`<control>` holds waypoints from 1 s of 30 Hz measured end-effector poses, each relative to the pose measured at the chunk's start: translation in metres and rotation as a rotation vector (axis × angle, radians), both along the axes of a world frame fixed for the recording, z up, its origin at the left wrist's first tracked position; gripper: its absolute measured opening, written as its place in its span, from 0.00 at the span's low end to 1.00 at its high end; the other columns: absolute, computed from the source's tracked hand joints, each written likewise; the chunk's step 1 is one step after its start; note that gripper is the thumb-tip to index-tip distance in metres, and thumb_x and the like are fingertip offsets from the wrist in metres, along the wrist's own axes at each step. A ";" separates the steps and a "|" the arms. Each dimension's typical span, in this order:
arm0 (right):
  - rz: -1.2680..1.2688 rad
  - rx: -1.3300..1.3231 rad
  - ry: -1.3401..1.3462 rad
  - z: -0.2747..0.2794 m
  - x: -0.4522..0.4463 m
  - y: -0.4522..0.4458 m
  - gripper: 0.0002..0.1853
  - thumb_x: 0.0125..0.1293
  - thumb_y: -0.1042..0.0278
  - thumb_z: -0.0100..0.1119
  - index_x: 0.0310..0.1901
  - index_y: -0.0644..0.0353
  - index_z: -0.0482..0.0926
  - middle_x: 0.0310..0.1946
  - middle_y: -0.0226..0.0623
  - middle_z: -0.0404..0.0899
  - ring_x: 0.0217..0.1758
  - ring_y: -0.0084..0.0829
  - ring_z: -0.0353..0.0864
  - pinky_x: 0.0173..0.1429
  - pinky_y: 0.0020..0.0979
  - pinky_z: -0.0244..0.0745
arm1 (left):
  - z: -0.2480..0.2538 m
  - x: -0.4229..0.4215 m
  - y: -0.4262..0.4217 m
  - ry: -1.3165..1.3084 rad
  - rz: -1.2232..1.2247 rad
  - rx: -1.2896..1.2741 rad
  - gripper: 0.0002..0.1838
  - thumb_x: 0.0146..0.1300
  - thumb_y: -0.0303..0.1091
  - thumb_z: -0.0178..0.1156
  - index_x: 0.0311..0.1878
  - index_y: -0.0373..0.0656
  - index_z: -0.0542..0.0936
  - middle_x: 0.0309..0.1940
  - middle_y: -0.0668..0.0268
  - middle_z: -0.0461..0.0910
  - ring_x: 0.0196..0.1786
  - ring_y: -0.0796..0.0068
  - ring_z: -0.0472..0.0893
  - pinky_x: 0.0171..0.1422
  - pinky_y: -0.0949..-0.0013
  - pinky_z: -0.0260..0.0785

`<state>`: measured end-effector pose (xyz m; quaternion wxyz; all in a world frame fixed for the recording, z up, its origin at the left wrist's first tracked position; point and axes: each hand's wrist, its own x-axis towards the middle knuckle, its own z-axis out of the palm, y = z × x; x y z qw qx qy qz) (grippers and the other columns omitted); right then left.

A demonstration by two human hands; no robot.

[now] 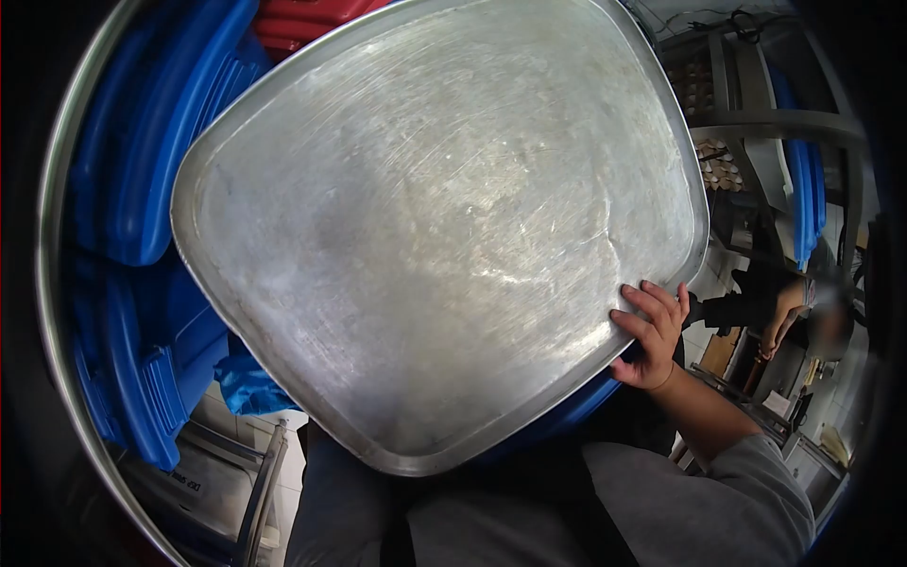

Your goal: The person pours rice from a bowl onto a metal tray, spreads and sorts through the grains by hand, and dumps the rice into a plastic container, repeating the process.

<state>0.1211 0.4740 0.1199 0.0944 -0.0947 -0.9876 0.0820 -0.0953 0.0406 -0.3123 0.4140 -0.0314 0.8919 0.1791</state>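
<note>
A large metal tray (pixel 444 217) with a raised rim and a scratched, worn surface fills the middle of the head view. It lies tilted in front of my body. My right hand (pixel 652 335) grips its lower right rim, fingers curled over the edge onto the metal. My left hand does not show anywhere. Part of something blue (pixel 567 411) peeks out from under the tray's lower right edge.
Blue plastic bins (pixel 156 142) stand at the left, with a red plastic container (pixel 312 24) behind. A metal-framed stand (pixel 260 491) is at lower left. To the right are egg trays (pixel 718 168) on shelving and another person's arm (pixel 779 317).
</note>
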 end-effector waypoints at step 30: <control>0.047 0.023 0.204 -0.010 -0.005 -0.006 0.19 0.57 0.48 0.61 0.47 0.48 0.82 0.56 0.28 0.78 0.63 0.35 0.72 0.75 0.51 0.42 | 0.186 0.050 -0.015 0.221 0.900 0.674 0.30 0.63 0.23 0.54 0.69 0.49 0.68 0.55 0.62 0.78 0.51 0.66 0.81 0.44 0.64 0.79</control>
